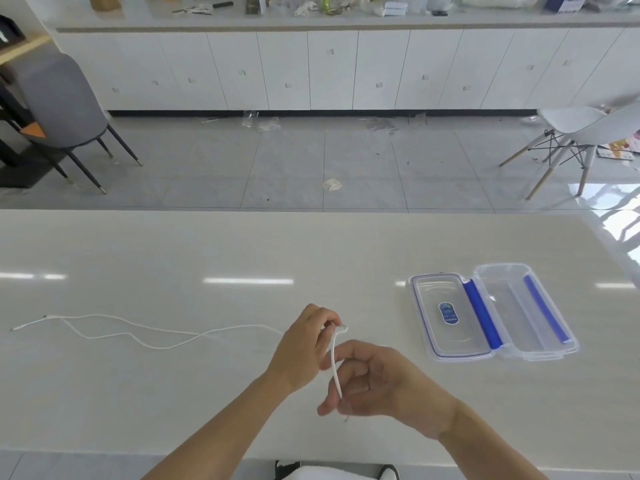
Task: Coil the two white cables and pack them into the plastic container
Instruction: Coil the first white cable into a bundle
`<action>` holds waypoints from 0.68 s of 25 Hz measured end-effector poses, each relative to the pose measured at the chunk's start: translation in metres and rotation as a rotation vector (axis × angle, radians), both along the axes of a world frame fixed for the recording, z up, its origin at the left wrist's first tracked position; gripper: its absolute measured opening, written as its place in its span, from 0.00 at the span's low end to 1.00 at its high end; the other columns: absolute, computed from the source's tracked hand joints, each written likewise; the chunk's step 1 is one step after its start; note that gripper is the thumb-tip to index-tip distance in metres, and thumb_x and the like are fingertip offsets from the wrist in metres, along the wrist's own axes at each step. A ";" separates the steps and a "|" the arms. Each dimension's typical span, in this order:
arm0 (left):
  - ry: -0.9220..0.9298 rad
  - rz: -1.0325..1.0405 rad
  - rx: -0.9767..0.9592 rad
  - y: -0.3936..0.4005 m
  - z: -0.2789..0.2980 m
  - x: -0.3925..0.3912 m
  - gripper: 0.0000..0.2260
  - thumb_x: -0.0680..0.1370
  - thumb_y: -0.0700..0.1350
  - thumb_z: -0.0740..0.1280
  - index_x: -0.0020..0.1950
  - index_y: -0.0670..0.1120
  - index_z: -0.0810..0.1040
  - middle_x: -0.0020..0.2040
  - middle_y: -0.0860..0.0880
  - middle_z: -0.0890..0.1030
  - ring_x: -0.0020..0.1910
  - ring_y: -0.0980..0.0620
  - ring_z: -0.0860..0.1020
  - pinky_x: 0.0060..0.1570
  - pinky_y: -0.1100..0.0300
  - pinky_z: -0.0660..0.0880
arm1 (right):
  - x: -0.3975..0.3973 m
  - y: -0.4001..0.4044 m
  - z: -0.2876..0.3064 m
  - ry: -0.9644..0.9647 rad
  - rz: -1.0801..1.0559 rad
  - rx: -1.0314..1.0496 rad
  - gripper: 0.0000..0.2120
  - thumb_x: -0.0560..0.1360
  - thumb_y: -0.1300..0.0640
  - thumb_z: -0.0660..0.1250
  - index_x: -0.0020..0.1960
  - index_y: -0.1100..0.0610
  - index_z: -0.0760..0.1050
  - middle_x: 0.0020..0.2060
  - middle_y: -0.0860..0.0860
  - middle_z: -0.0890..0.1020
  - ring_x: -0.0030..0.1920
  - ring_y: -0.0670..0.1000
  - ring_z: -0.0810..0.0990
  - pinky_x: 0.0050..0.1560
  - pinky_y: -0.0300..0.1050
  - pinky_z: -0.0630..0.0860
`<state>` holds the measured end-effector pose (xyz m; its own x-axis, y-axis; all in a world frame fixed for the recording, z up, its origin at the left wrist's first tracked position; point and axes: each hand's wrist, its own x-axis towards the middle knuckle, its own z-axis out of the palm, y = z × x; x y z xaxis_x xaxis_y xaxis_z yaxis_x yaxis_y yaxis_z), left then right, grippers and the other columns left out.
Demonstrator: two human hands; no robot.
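Nearest you, your right hand (377, 382) is curling its fingers round the lower end of a short doubled stretch of white cable (335, 365), pinching it near the front edge of the table (207, 393). Just beyond it, your left hand (304, 344) is pinching the upper bend of that same stretch between thumb and fingertips, so the piece is standing almost upright between your two hands. That looks like the very first turn of a coil being formed, not a finished one.

The rest of the cabling (138, 332) is trailing away from your left hand across the table toward its left edge, lying loose in two wavy strands that cross one another, with plug ends near the far left. Whether the stretch in your hands belongs to one strand or both, I cannot tell.

The plastic container (519, 310) is sitting open toward the right side of the table, well apart from your hands, its lid (446, 317) folded flat beside the tub. Nothing is lying inside it.

So you are only starting: no cable is coiled yet, neither is packed, and closing the lid may still be waiting too.
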<state>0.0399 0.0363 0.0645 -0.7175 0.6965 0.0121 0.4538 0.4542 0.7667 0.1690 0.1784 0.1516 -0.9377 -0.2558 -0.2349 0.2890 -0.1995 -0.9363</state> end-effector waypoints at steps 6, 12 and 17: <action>-0.010 -0.060 -0.021 -0.010 0.018 0.032 0.09 0.81 0.47 0.57 0.48 0.62 0.72 0.44 0.59 0.76 0.42 0.57 0.77 0.45 0.54 0.76 | -0.012 0.012 0.005 0.104 -0.367 -0.037 0.23 0.70 0.71 0.71 0.62 0.53 0.79 0.43 0.60 0.86 0.44 0.59 0.83 0.49 0.49 0.80; 0.110 -0.158 -0.064 -0.015 0.037 0.060 0.09 0.82 0.54 0.55 0.59 0.58 0.72 0.45 0.60 0.78 0.45 0.56 0.76 0.44 0.64 0.71 | -0.018 0.014 0.000 0.160 -0.591 0.034 0.24 0.71 0.68 0.72 0.63 0.49 0.79 0.48 0.59 0.88 0.45 0.57 0.84 0.47 0.45 0.81; 0.237 -0.128 -0.082 -0.020 0.058 0.061 0.10 0.80 0.57 0.57 0.55 0.56 0.74 0.45 0.56 0.78 0.46 0.53 0.74 0.40 0.64 0.69 | -0.017 0.015 -0.008 0.181 -0.601 0.277 0.28 0.75 0.72 0.67 0.65 0.45 0.74 0.46 0.52 0.88 0.48 0.54 0.85 0.47 0.40 0.80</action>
<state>0.1009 0.0160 0.1221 -0.6074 0.7869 0.1090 0.6738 0.4376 0.5953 0.1523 0.1937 0.1437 -0.9286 0.3686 -0.0429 0.0371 -0.0228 -0.9991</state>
